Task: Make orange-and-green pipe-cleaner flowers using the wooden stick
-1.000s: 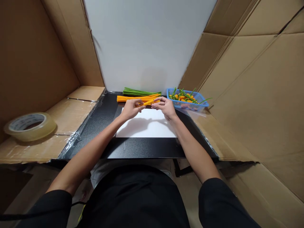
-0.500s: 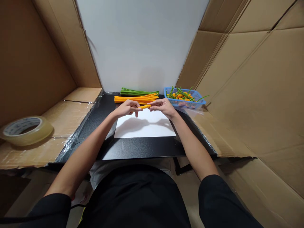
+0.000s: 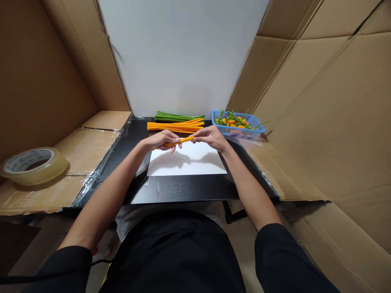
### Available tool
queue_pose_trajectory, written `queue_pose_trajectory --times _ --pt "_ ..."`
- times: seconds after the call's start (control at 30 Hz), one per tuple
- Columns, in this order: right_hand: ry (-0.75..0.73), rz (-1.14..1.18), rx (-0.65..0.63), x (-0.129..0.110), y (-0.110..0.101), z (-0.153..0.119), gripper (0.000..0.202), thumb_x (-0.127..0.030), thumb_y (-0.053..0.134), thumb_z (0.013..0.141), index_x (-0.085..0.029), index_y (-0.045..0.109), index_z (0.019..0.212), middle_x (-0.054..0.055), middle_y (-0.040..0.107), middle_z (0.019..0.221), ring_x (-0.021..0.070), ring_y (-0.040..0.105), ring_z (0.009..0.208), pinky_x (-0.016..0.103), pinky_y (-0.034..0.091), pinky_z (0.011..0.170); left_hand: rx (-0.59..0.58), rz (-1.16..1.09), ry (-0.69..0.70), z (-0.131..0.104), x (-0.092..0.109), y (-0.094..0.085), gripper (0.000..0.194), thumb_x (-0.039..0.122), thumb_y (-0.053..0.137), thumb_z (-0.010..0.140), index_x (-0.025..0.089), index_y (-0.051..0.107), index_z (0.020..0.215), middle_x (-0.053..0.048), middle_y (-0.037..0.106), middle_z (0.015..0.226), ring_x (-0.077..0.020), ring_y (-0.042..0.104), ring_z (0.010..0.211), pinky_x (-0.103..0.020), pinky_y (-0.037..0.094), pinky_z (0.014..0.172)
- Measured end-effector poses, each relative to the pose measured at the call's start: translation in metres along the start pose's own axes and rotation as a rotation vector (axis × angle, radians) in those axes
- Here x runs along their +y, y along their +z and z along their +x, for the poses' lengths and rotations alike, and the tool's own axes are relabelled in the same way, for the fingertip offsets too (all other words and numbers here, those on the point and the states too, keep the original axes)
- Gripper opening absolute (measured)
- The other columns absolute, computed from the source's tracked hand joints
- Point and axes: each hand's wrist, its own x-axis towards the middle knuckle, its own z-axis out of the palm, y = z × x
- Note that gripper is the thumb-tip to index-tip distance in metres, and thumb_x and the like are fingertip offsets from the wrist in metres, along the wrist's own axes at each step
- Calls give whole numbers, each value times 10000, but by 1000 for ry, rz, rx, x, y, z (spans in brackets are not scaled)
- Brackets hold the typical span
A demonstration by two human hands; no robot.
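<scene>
From my remote seat, I see the left hand (image 3: 161, 141) and right hand (image 3: 211, 138) pinching a coiled orange strand (image 3: 187, 139) between them; orange stems (image 3: 171, 126) lie just beyond both hands.

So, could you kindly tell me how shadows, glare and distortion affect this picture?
Head view: soft shadows from the left hand and right hand fall on the white sheet; head view: pale glare on the black table, near its front edge; head view: apparent wide-angle stretch around the tape roll; head view: ridges remain visible on the twisted orange piece.
</scene>
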Motion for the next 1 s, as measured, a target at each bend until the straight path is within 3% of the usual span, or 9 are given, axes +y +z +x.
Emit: queue_pose_trajectory --times 0.23,0.43,0.57,0.87,1.0 --pt "-64 -8 114 3 4 1 342 -379 920 532 -182 806 787 59 779 798 199 733 775 348 603 810 27 -54 1 3 -5 -1 340 452 712 792 117 724 842 -64 604 522 -38 259 334 -207 112 346" --pt "-82 -56 38 -2 6 -2 339 -377 898 587 -190 803 853 56 782 845 194 734 792 340 606 817 -9 -54 -36 -2 0 1 324 440 708 800 118 728 836 -55 582 492 -36 260 330 -190 122 332" --pt "-89 -73 2 -4 7 -4 305 -392 895 585 -196 801 799 58 786 834 207 738 786 357 610 809 -43 -31 -70 -3 2 1 316 428 710 798 115 736 837 -46 573 478 -38 255 320 -181 127 314" --pt "-330 -378 9 -13 11 -10 167 -350 806 758 -213 820 853 55 791 828 196 735 749 295 570 720 -135 -139 -124 -6 -1 -4 296 399 732 771 104 721 785 -41 545 464 -26 239 308 -151 129 291" --pt "-528 -475 10 -13 12 -10 162 -339 761 818 -195 812 870 58 794 808 184 740 726 280 555 696 -188 -170 -112 -5 -5 -8 279 385 713 777 107 715 790 -37 533 462 -29 259 306 -139 119 291"
